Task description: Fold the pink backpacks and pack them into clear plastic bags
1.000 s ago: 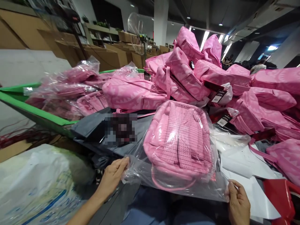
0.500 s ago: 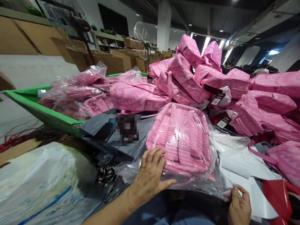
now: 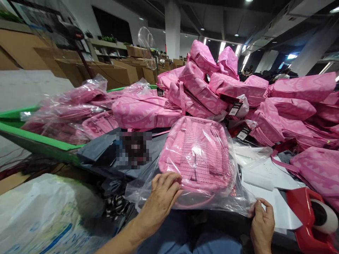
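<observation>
Your R hand [image 3: 262, 223] pinches a clear plastic bag [image 3: 225, 201] by its nr corner; L hand [image 3: 165, 197] is on it, can't tell if gripping. Boxy pink fabric backpack [image 3: 197, 153] lies inside, in front of you.

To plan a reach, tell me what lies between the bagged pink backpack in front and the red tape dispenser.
The head view shows the loose plastic edge, the right hand pinching it, and white paper sheets between the backpack and the dispenser.
</observation>
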The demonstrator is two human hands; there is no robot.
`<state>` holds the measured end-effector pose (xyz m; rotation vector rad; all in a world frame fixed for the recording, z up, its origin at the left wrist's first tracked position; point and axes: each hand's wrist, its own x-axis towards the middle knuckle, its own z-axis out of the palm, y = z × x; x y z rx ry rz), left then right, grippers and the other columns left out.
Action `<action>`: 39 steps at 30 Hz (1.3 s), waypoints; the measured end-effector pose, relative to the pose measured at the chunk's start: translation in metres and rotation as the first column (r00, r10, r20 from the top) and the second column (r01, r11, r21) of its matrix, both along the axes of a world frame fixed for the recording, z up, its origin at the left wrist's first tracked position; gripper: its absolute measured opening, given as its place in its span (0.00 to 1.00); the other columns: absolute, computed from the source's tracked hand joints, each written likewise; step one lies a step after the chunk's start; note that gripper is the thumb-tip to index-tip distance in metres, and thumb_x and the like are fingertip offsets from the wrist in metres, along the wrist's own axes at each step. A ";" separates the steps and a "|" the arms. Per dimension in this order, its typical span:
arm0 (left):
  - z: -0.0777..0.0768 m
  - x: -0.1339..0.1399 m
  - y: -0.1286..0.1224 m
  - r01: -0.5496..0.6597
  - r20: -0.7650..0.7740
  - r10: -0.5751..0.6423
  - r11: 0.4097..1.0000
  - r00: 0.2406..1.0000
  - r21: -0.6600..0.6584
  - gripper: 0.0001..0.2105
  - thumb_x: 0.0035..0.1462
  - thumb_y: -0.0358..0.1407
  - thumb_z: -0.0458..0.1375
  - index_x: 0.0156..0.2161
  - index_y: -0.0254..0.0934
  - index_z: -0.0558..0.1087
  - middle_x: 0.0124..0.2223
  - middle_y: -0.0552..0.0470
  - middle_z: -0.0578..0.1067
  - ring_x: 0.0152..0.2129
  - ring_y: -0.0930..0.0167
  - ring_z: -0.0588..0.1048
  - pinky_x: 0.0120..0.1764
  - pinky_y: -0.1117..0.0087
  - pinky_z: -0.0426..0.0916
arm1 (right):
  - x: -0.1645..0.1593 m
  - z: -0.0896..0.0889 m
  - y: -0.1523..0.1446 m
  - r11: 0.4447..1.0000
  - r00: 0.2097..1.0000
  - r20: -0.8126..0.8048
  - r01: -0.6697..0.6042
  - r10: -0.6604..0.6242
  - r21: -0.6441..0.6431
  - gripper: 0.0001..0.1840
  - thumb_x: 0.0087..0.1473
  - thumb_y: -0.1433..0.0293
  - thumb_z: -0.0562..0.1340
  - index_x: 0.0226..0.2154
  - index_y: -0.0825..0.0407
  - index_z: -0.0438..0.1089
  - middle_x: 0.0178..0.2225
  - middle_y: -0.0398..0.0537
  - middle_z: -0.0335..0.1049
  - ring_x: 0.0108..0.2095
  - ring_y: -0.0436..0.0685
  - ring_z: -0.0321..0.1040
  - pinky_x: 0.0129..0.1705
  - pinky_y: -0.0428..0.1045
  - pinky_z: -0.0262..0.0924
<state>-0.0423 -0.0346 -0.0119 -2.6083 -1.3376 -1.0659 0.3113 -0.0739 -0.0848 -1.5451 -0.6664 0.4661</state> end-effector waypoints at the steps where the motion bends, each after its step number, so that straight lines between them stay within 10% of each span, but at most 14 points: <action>1: 0.002 0.000 0.007 0.008 -0.004 -0.008 1.000 1.000 0.013 0.08 0.73 0.32 0.48 0.44 0.40 0.70 0.51 0.48 0.75 0.52 0.63 0.68 0.56 0.57 0.53 | 0.000 0.000 0.000 1.000 1.000 -0.002 0.007 -0.007 0.000 0.34 0.47 0.40 0.66 0.42 0.49 0.65 0.21 0.35 0.64 0.20 0.50 0.60 0.23 0.45 0.57; 13: 0.015 -0.008 0.041 0.289 0.249 -0.180 0.802 0.952 -0.523 0.10 0.71 0.39 0.50 0.37 0.40 0.67 0.48 0.52 0.72 0.47 0.66 0.69 0.54 0.60 0.59 | 0.026 0.022 -0.018 0.938 0.972 0.233 0.049 0.034 -0.342 0.42 0.42 0.31 0.59 0.43 0.48 0.66 0.23 0.40 0.71 0.29 0.59 0.70 0.38 0.53 0.60; 21: 0.018 -0.003 0.041 0.238 0.202 -0.159 0.849 0.966 -0.471 0.12 0.71 0.41 0.48 0.36 0.40 0.68 0.44 0.52 0.75 0.42 0.66 0.71 0.49 0.62 0.64 | 0.038 0.052 -0.030 0.932 0.995 0.057 -0.061 0.087 -0.358 0.52 0.26 0.32 0.69 0.46 0.50 0.66 0.29 0.47 0.77 0.37 0.64 0.75 0.45 0.57 0.66; 29: -0.004 -0.009 0.051 0.256 0.237 -0.176 0.894 0.955 -0.368 0.23 0.69 0.55 0.45 0.38 0.44 0.74 0.42 0.53 0.78 0.40 0.63 0.76 0.44 0.63 0.67 | 0.126 0.121 -0.109 0.855 0.846 0.401 0.464 -0.350 -0.233 0.41 0.21 0.38 0.71 0.30 0.54 0.73 0.27 0.49 0.72 0.30 0.58 0.65 0.26 0.49 0.55; 39: -0.023 -0.010 0.057 0.191 0.263 -0.075 0.874 0.962 -0.447 0.34 0.62 0.68 0.41 0.36 0.44 0.76 0.41 0.54 0.79 0.42 0.64 0.76 0.50 0.63 0.65 | 0.151 0.114 -0.096 0.828 0.933 0.217 0.355 -0.286 -0.434 0.36 0.18 0.44 0.73 0.22 0.58 0.74 0.19 0.43 0.62 0.22 0.50 0.54 0.23 0.46 0.48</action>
